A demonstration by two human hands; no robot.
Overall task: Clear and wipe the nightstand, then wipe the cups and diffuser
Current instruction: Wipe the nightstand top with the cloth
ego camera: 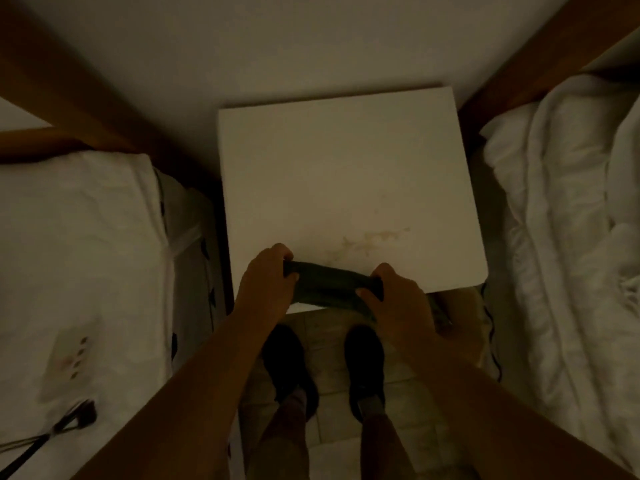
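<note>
A white square nightstand [346,161] stands between two beds, its top bare apart from a faint brownish stain [372,237] near the front edge. A dark cloth [329,285] is stretched over that front edge. My left hand [265,282] grips the cloth's left end and my right hand [394,296] grips its right end. No cups or diffuser are visible. The room is dim.
A bed with white sheets [79,254] lies on the left, with a small light object [69,358] and a dark cable [69,420] on it. A rumpled white duvet [568,220] covers the right bed. My dark shoes [287,368] stand on the tiled floor.
</note>
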